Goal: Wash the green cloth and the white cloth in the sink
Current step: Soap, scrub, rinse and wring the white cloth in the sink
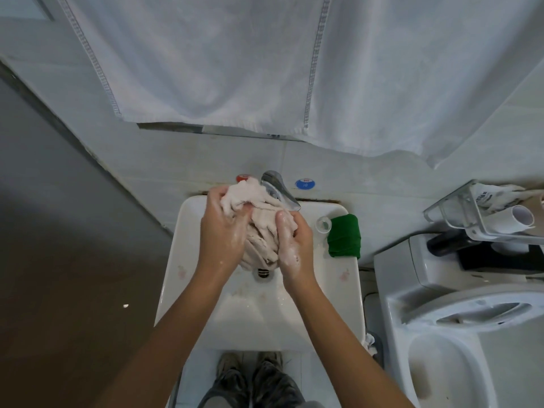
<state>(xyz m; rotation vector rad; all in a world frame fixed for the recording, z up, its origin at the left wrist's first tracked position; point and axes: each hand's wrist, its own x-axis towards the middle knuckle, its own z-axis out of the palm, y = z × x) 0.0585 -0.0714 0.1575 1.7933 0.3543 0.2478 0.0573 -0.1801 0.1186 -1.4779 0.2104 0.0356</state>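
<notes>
The soapy left hand [225, 228] and right hand [291, 242] both gripped the bunched, wet white cloth [259, 219] over the white ceramic sink [265, 316], apparently mid-scrub, rinsing likely next, while the folded green cloth [344, 235] waited on its rim.

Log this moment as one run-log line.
both hands: left hand, right hand scrubbing white cloth over sink | green cloth on rim | suds present

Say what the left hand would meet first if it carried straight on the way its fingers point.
The left hand grips the soapy white cloth; straight on, probably the chrome faucet, though depth is unclear.
</notes>
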